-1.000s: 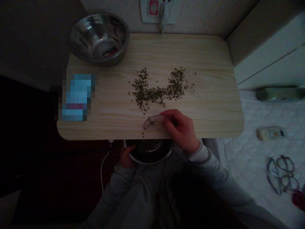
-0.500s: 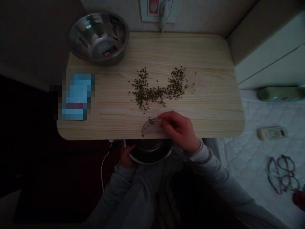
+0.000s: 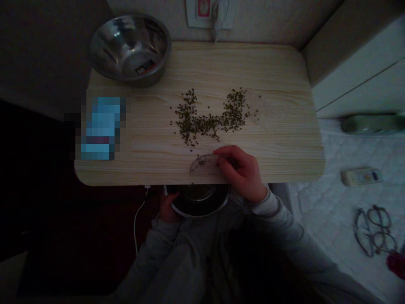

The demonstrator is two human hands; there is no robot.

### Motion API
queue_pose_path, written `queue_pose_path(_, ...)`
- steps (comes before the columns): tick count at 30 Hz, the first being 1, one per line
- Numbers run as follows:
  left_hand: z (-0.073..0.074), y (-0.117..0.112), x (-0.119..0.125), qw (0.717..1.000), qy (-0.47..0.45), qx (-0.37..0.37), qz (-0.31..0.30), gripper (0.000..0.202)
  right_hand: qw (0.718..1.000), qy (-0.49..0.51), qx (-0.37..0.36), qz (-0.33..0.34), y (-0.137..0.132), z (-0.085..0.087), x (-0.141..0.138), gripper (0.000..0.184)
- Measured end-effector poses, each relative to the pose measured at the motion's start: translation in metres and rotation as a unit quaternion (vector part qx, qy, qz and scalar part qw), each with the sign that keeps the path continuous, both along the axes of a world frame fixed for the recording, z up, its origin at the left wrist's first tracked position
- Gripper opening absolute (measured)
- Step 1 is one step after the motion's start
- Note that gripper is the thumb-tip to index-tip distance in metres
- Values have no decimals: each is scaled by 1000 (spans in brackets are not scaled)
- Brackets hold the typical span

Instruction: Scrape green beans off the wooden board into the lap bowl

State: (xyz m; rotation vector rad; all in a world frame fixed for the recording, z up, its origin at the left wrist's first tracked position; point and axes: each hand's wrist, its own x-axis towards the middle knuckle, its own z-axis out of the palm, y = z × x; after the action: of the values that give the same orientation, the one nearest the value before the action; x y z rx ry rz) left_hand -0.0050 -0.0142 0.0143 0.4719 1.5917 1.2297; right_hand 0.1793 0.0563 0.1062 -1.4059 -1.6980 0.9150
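Observation:
My right hand (image 3: pixel 241 171) is closed on a clear half-round plastic scraper (image 3: pixel 204 164) lying flat on the wooden table (image 3: pixel 284 143), close to its near edge. A few dark green beans lie by the scraper. A spread of small green beans (image 3: pixel 210 116) sits in the middle of the table, beyond the scraper. Just below the table edge, my left hand (image 3: pixel 166 209) grips the rim of a small metal bowl (image 3: pixel 198 199) held under the scraper.
A large steel bowl (image 3: pixel 131 48) stands at the table's far left corner. A blurred blue object (image 3: pixel 101 126) lies at the left edge. On the bed to the right are a remote (image 3: pixel 360 176) and eyeglasses (image 3: pixel 375 230). A wall socket (image 3: pixel 209 12) is behind.
The scraper in my right hand slid toward the near table edge and back a little. My left hand and the small bowl stayed put.

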Motion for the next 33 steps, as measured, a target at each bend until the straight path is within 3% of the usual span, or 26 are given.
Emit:
queue_pose_path(4, 1, 2, 3, 1000, 2, 5, 6, 12, 999, 17, -1, -52, 0, -2, -1, 21)
queue_pose_path(13, 7, -6, 0, 995, 96, 21, -10, 12, 1000, 0, 1, 13, -1, 0, 1, 21)
queue_pose_path(23, 13, -1, 4, 999, 33, 7, -5, 8, 999, -19, 10, 28, 0, 0, 1, 22)
queue_pose_path(33, 9, 5, 5, 1000, -6, 2, 11, 10, 998, -23, 14, 56, 1, 1, 2, 22)
